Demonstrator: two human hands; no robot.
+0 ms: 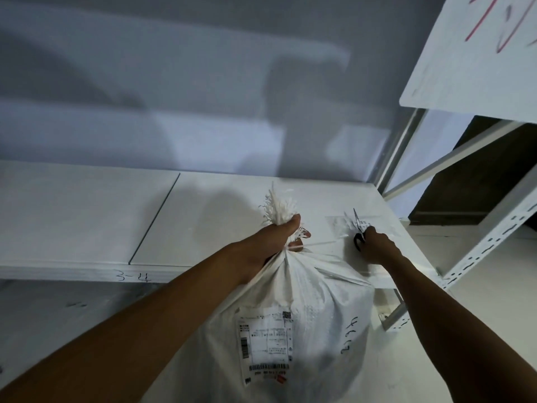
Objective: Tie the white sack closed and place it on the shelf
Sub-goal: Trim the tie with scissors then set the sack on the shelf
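1. Gripping the gathered neck of the white sack (313,289), the left hand (273,242) is a tight fist, with the thumb laid up along the bunched cloth.
2. Above that fist the frayed top (279,209) sticks up as a tuft of loose white strands. Just under the fist a thin white tie (316,244) circles the neck, and its tail runs off to the right.
3. The body of the sack hangs beneath the hand, in front of the shelf (87,216) and below its front edge, not on the board. It is coarse woven plastic, rounded and bulging, pulled into long folds under the neck.
4. A rectangular paper shipping label (266,341) with barcodes is stuck to the front of the sack. Black handwriting runs down its right side.
5. The right hand (377,247) is to the right of the sack and apart from it. It rests on the shelf with its fingers curled round the black handles of the scissors (358,231), whose blades point away towards the wall (174,82).
6. Under the blades a clear, crinkled plastic packet (340,225) lies flat.
7. The shelf is a matt white board with a thin dark seam and handwritten marks on its front edge. A slotted white metal upright (488,245) stands at the right. An upper shelf (465,53) with a red scrawl juts out above.
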